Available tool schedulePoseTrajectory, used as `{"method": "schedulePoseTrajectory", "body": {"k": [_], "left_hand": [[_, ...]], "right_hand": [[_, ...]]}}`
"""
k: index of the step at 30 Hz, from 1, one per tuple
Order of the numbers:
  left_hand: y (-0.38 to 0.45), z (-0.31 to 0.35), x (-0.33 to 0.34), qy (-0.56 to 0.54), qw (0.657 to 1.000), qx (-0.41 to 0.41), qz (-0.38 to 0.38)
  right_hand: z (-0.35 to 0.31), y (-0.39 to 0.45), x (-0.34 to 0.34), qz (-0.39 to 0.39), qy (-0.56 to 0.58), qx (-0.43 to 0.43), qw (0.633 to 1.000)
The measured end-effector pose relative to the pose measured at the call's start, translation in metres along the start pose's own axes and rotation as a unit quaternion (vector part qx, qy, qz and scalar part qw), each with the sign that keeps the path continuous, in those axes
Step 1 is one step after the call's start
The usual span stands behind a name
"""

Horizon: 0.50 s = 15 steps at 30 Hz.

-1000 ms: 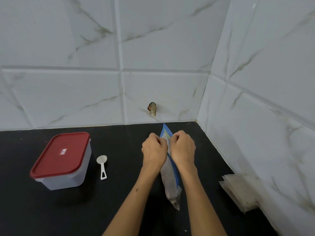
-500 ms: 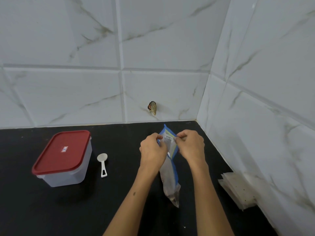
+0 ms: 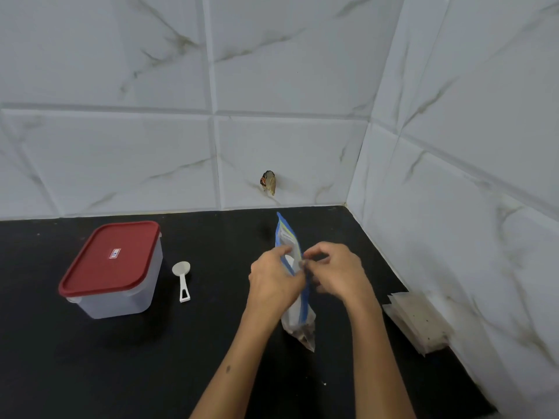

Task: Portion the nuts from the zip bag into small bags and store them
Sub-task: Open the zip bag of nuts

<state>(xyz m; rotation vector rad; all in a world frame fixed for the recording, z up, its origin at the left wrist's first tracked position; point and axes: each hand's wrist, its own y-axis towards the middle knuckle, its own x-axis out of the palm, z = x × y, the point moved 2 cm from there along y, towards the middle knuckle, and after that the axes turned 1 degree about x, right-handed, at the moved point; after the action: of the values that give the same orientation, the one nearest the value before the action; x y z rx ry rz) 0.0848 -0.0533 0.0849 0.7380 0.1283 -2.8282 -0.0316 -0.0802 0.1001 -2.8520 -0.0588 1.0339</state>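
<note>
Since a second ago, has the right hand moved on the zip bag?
Yes. The right hand has moved right, toward the corner wall, away from the left hand, parting the zip bag top.

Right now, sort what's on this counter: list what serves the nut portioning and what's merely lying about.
For the job:
- zip bag, gripped by left hand and right hand
- small bags, stacked by the right wall
- white scoop
- red-lidded container, lid on

Just there:
- brown object stuck on the tiled wall

Black counter (image 3: 151,373); perhaps torn paper (image 3: 268,182) on tiles.
</note>
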Motion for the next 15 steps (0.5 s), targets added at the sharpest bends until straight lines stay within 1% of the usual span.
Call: {"method": "schedulePoseTrajectory", "body": {"k": [1,2,5,7,8,9,10,13,14,15], "left_hand": [[-0.002,0.000,0.002,0.007,1.000,-0.002,-0.012],[-0.004,0.000,0.002,0.015,1.000,-0.004,-0.014],[-0.007,-0.005,-0.005,0.017,1.000,-0.008,0.016],[-0.007,-0.008,-0.011,0.012,0.999,-0.007,0.043],[-0.008,-0.008,-0.012,0.011,0.998,0.001,0.054],[-0.009,-0.008,-0.010,0.015,0.998,0.006,0.058],[-0.011,-0.007,-0.008,0.027,0.998,0.012,0.058],[-0.014,-0.008,-0.001,0.050,0.998,0.003,0.029],[-0.015,-0.008,0.000,0.052,0.999,-0.003,0.016],[-0.016,-0.008,-0.002,0.055,0.998,-0.004,0.009]], "right_hand": [[0.000,-0.003,0.004,-0.020,0.003,0.004,1.000],[0.001,-0.006,0.005,-0.009,0.004,0.003,1.000],[0.005,-0.011,-0.002,0.103,0.001,-0.002,0.995],[0.008,-0.013,-0.009,0.153,-0.004,-0.007,0.988],[0.009,-0.015,-0.011,0.164,0.000,-0.012,0.986],[0.008,-0.016,-0.010,0.160,0.004,-0.016,0.987],[0.007,-0.018,-0.008,0.139,0.007,-0.015,0.990],[0.007,-0.021,0.005,0.012,0.000,0.027,1.000],[0.009,-0.021,0.008,-0.021,-0.004,0.043,0.999],[0.010,-0.022,0.008,-0.030,-0.016,0.050,0.998]]}}
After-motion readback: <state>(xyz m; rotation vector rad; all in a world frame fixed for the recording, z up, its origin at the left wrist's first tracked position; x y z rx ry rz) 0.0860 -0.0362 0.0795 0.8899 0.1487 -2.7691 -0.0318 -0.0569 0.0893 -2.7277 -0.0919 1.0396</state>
